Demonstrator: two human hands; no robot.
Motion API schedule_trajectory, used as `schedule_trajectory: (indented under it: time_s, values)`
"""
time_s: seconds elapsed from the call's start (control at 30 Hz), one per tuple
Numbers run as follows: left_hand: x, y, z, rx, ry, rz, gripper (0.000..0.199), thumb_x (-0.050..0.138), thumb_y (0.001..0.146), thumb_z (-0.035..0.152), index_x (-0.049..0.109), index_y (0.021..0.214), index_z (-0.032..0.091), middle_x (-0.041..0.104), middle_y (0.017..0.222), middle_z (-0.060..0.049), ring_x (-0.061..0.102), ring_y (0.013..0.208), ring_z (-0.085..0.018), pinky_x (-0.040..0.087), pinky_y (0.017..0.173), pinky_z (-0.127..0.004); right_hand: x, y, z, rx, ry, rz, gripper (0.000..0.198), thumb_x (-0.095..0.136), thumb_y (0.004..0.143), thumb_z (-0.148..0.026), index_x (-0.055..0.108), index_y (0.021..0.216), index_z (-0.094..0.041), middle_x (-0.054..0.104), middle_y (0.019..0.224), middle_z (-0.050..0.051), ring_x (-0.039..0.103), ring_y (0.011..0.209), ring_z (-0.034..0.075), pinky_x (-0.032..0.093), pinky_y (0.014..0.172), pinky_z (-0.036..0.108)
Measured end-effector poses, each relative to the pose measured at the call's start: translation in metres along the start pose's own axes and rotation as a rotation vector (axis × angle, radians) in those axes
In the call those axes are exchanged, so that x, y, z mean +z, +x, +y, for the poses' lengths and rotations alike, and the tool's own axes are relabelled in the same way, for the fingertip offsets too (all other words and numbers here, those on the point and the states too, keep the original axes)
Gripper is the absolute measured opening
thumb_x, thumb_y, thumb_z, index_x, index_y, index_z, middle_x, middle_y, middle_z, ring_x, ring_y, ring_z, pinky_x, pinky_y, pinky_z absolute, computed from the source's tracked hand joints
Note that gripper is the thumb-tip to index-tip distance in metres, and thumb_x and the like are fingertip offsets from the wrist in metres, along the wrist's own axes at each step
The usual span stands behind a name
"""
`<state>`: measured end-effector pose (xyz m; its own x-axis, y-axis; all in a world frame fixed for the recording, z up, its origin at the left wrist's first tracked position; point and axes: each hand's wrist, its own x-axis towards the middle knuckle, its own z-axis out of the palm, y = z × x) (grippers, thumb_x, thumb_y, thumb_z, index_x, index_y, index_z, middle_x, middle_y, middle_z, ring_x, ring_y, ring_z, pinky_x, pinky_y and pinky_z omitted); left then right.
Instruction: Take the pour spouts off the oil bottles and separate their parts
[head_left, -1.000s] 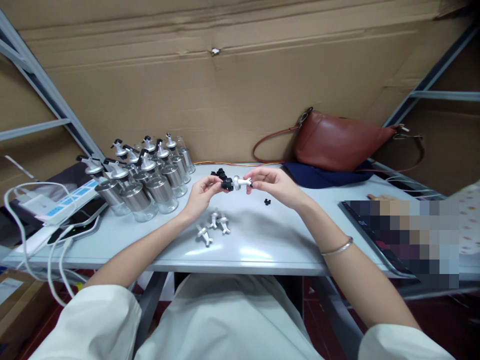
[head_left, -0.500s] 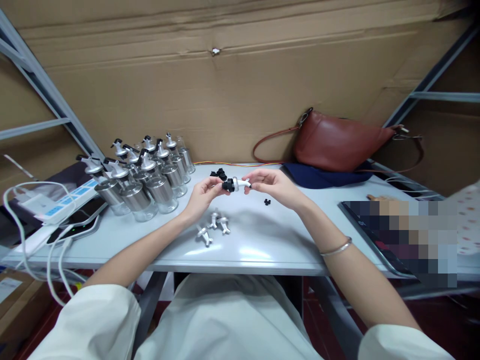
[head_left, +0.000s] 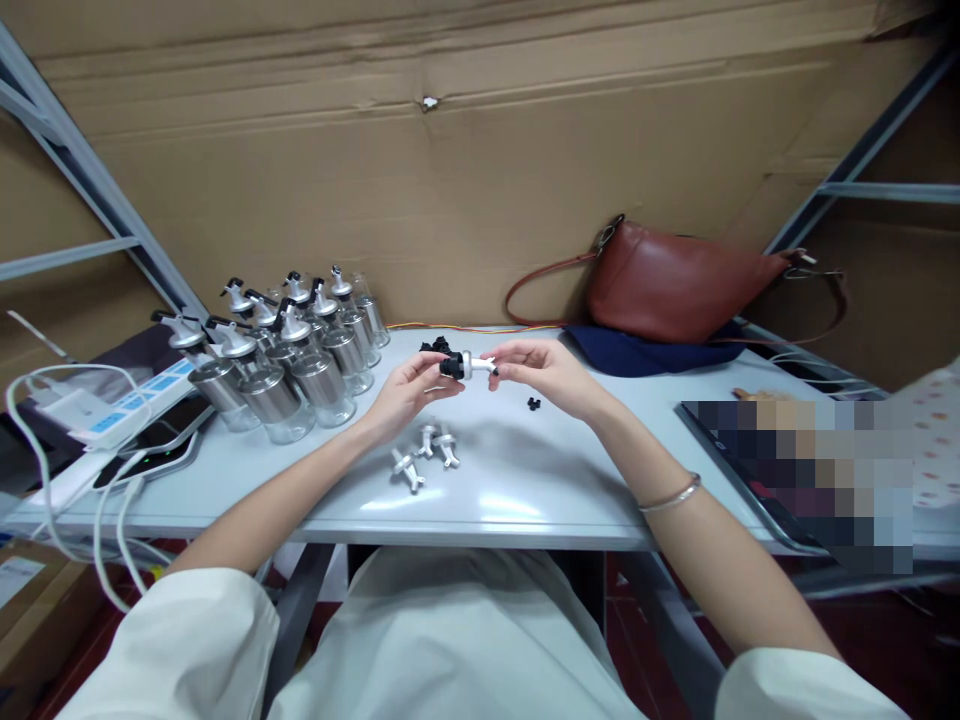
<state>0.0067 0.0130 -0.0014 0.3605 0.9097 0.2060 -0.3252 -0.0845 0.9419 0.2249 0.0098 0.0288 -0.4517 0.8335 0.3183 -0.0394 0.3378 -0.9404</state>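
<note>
Between both hands, above the table, is a silver bottle pourer (head_left: 469,366) with a black ribbed stopper, lying sideways. My left hand (head_left: 409,388) pinches the black stopper end. At the narrow spout end, my right hand (head_left: 541,372) has its thumb and fingers closed; a small dark bit shows at the fingertips, too small to name. Several loose silver pourer tops (head_left: 427,452) lie on the table below my left hand. A few black parts (head_left: 437,345) sit behind the pourer, partly hidden by it. Tiny black pieces (head_left: 534,404) rest under my right hand.
Several glass bottles with steel sleeves and pourers (head_left: 274,395) stand at the left. Beside them are a power strip (head_left: 142,400) and white cables. A brown handbag (head_left: 675,285) lies on dark blue cloth (head_left: 645,352) at the back right. A dark flat object (head_left: 739,475), partly pixelated, is at right.
The pourer has shifted slightly left and now lies a little straighter between the hands. Both hands keep their hold on it; everything on the table stays where it was.
</note>
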Motion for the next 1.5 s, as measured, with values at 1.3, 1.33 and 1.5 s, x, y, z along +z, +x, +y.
schedule_trajectory:
  time_s: [1.3,1.33,1.5]
  values:
    - [0.009,-0.007,0.004,0.012,0.241,-0.100,0.037,0.072,0.071,0.032,0.063,0.102,0.014,0.068,0.099,-0.007,0.065,0.079,-0.018,0.051,0.083,-0.038,0.013,0.001,0.010,0.057,-0.062,-0.101,0.030,0.066,0.076,-0.036,0.053,0.097,-0.019,0.068,0.072,0.002,0.066,0.072,0.018,0.050,0.074,0.033]
    - [0.009,-0.008,0.004,0.008,0.254,-0.095,0.037,0.072,0.070,0.032,0.063,0.101,0.014,0.068,0.097,-0.006,0.065,0.078,-0.018,0.051,0.083,-0.037,0.014,0.001,0.010,0.059,-0.073,-0.105,0.030,0.066,0.076,-0.035,0.053,0.098,-0.019,0.068,0.072,0.002,0.066,0.072,0.018,0.050,0.074,0.033]
    - [0.010,-0.008,0.006,0.010,0.287,-0.092,0.037,0.073,0.070,0.033,0.062,0.098,0.013,0.068,0.091,-0.006,0.064,0.075,-0.016,0.051,0.079,-0.035,0.014,0.000,0.009,0.054,-0.101,-0.133,0.031,0.065,0.076,-0.035,0.051,0.098,-0.019,0.068,0.074,0.003,0.065,0.072,0.018,0.049,0.072,0.031]
